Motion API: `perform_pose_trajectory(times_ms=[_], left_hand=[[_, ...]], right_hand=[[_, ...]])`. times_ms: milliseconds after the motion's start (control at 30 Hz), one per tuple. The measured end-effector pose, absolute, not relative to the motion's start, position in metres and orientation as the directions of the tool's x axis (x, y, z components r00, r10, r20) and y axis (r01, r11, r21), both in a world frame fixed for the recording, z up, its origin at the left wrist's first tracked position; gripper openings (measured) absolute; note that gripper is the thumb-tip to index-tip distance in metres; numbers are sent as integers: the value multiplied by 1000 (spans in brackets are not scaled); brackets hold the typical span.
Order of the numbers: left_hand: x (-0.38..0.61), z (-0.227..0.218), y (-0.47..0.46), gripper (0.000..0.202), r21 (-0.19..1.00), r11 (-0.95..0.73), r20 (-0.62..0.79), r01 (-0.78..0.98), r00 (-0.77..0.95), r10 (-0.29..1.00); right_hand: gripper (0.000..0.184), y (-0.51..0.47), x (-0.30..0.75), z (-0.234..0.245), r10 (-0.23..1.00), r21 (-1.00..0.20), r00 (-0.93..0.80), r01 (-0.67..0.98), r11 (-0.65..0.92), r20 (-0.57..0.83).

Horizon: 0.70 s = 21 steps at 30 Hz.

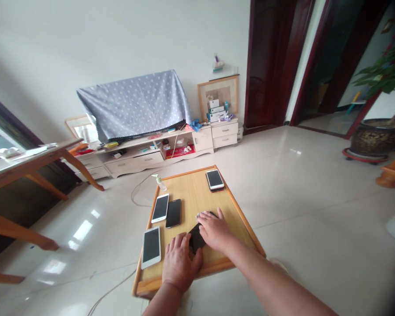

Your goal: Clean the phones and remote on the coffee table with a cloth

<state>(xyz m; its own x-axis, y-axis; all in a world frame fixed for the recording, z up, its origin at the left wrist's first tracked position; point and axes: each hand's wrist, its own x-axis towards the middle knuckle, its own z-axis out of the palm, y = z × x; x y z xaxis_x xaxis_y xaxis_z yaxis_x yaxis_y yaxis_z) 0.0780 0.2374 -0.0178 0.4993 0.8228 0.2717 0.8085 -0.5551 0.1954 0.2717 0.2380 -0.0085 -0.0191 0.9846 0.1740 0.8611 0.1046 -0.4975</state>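
Observation:
A black smartphone (196, 239) lies slantwise on the small wooden table, partly covered by both hands. My left hand (179, 265) holds its near end, with the thumb on one side and the fingers on the other. Over the phone's far end rests my right hand (213, 229), its fingers bent and pressed down. A bit of white material (199, 215), which looks like a cloth or wipe, peeks out under the right fingertips; most of it is hidden. To the left lie a second black phone (173, 213), a white phone (160, 208) and a larger white phone (151, 247).
More phones, stacked with a white one (215, 179) on top, lie at the table's (192, 186) far right corner. A pump bottle (159, 182) stands at the far left corner. Beyond are a low white cabinet (202, 139) and a potted plant (375, 136). A cable crosses the floor.

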Motion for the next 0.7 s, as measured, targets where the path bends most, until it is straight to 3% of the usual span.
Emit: perform_pose_trajectory(times_ms=[167, 467, 700], left_hand=[[74, -24, 239, 46, 167, -560, 331, 812, 489, 807], [81, -15, 235, 15, 134, -552, 275, 823, 504, 819], [83, -11, 234, 22, 150, -569, 245, 809, 527, 814]], right_hand=[[32, 228, 291, -6, 985, -484, 63, 875, 23, 161], [21, 218, 293, 1, 973, -422, 181, 900, -106, 141], [20, 216, 286, -2, 962, -453, 238, 878, -155, 131]])
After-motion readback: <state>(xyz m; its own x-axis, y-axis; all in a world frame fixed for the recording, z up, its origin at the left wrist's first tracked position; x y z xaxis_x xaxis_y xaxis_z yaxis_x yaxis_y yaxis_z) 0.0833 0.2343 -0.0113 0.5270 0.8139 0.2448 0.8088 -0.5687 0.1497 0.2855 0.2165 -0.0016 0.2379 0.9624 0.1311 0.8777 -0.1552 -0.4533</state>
